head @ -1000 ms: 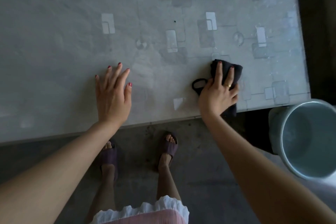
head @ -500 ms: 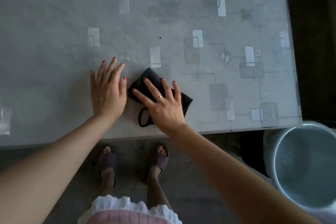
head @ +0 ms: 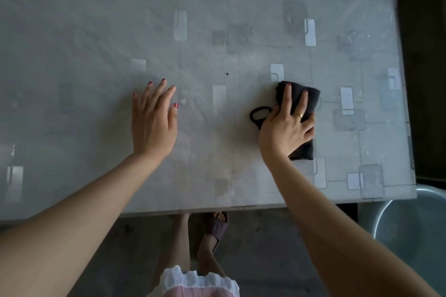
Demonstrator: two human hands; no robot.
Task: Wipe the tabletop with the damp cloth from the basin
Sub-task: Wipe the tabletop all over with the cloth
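A folded black cloth (head: 310, 101) with a small loop at its left lies flat on the grey patterned tabletop (head: 217, 31), toward the right side. My right hand (head: 287, 125) presses down on the cloth, fingers spread across it and gripping its edge. My left hand (head: 153, 120) rests flat on the bare tabletop well to the left of the cloth, fingers apart, holding nothing. A pale blue basin (head: 415, 231) stands on the floor past the table's near right corner.
The table's near edge (head: 217, 208) runs across the lower part of the view, its right edge beside a dark gap. Below it on the concrete floor I see my feet in dark sandals (head: 217, 226) and the hem of a pink-and-white garment.
My right hand has swept the cloth from beside my left hand back to the right across the tabletop. The left hand stays flat in place. The view has shifted further over the table.
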